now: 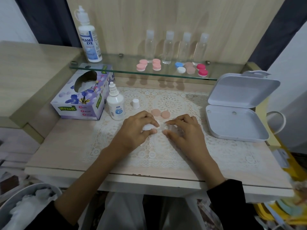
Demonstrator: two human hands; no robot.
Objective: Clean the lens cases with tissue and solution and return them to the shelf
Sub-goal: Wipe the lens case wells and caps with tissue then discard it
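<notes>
Two caps (155, 112) lie right of the bottle (115, 106); nearer us, our right grip (182, 131) holds the clear case (165, 127), our left grip (137, 128) pinches tissue (147, 127). We should twist it gently into each well.

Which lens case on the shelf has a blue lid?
The middle case, with one blue lid and one white. The other four are pink, tan or red.

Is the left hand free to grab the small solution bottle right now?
Probably not: the left hand grips a tissue wad. The path to the small solution bottle looks unobstructed, though.
</notes>
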